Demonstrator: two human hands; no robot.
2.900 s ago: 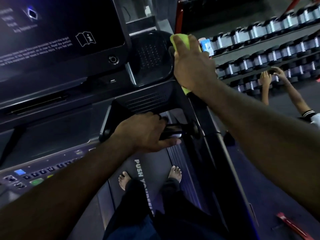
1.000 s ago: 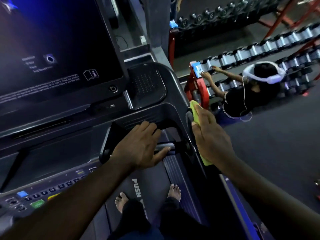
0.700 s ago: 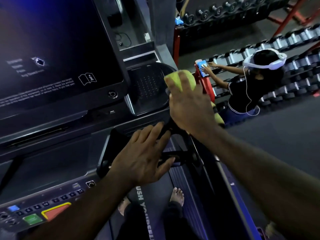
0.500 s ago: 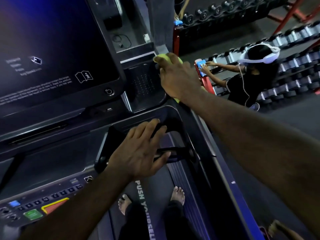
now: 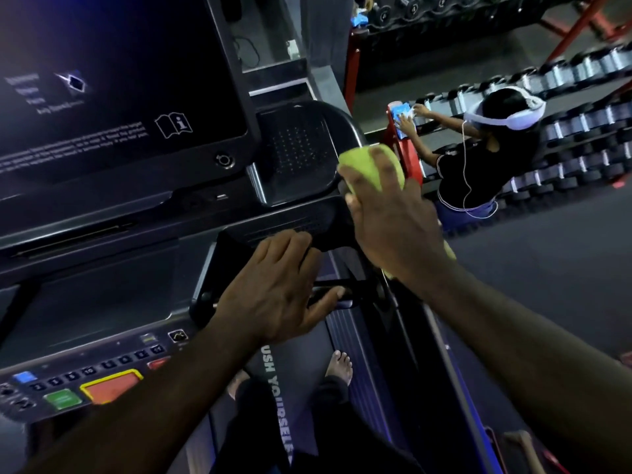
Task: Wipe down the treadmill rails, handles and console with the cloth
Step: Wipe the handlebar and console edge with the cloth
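Observation:
My right hand (image 5: 393,220) presses a yellow-green cloth (image 5: 367,164) against the right edge of the black treadmill console (image 5: 297,155), where the side rail (image 5: 424,354) meets it. The cloth wraps under my fingers and a corner shows below my wrist. My left hand (image 5: 277,292) rests palm down over the black crossbar handle (image 5: 328,297), thumb along the bar. The dark console screen (image 5: 113,80) fills the upper left. The button panel (image 5: 85,381) lies at lower left.
My bare feet (image 5: 338,366) stand on the treadmill belt. To the right, another person (image 5: 478,165) with white headphones wipes a red dumbbell rack (image 5: 407,155) with a blue cloth. Rows of dumbbells (image 5: 581,121) line the far right over dark gym flooring.
My right hand with the cloth has slid back down from the console's upper right corner to its lower right edge. My left hand stays on the crossbar handle.

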